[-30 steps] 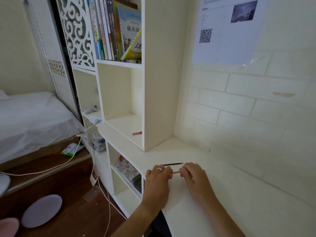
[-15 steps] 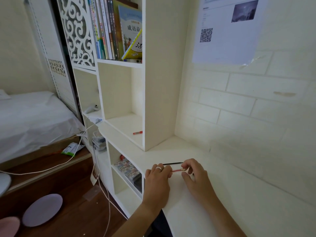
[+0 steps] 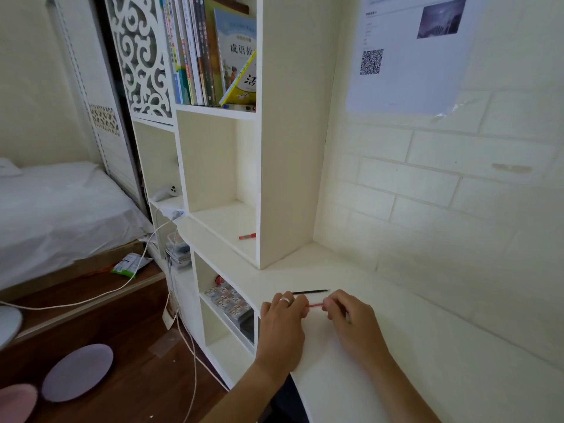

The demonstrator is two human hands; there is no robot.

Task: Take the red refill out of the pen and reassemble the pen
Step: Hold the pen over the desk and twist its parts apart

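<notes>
Above the white desk [image 3: 381,346], my left hand [image 3: 282,323] and my right hand [image 3: 351,319] hold a thin red pen part [image 3: 315,305] between them. Only a short red stretch shows between the fingertips; both ends are hidden inside the fingers, so I cannot tell refill from barrel. My left hand wears a ring. A thin black refill [image 3: 311,291] lies on the desk just beyond the hands. A red pen [image 3: 247,237] lies in the open shelf compartment farther back.
A white bookshelf [image 3: 287,148] stands at the desk's left end, with books on top and boxes in the lower cubbies. A brick-pattern wall with a paper sheet [image 3: 406,53] runs along the right. Left of the desk are a bed, cables and wooden floor.
My hands have drawn slightly apart, and a longer stretch of the red part shows between them than a second ago. The black refill has not moved.
</notes>
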